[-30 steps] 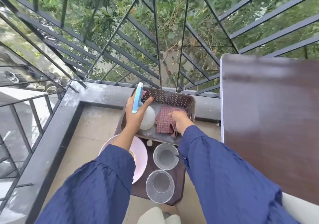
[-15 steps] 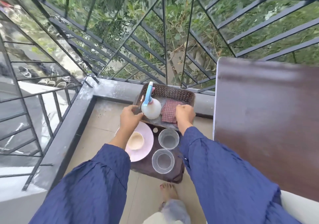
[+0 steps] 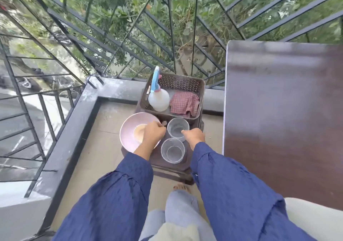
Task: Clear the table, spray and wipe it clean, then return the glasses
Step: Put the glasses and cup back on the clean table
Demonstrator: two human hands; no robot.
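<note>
- 2 clear tumblers, round, straight-walled, thick bases, both upright & empty, stand on a low dark-brown stool (image 3: 167, 168) left of the table (image 3: 278, 120). The far glass (image 3: 178, 129) is just in front of the basket; the near glass (image 3: 173, 150) is just beside it, toward the person.
- L hand (image 3: 154, 133): seen from the back, fingers curled under, over the right edge of the plate, near the far glass. Can't tell if it holds anything.
- R hand (image 3: 194, 136): fingers curled together, tips at the far glass's right rim. Touching or gripping, can't tell.
- Table: large, flat, dark-brown wood-look top w/ a dull sheen, pale edge, rounded corner.
- Basket (image 3: 185, 78): brown plastic, rectangular, perforated walls, on the stool's far end. Inside: spray bottle (image 3: 158, 99), white rounded body w/ blue trigger head, upright at left; cloth (image 3: 184, 102), red-white check, crumpled at right, touching the bottle.
- Plate (image 3: 126, 138): pale pink, round, smooth, overhangs the stool's left side; small bowl (image 3: 138, 131), cream, sits on it.
- Sleeves (image 3: 111, 194): dark blue, crinkled fabric, gathered at the cuffs.
- Railing (image 3: 130, 36): black metal bars, diagonal pattern, foliage behind.
</note>
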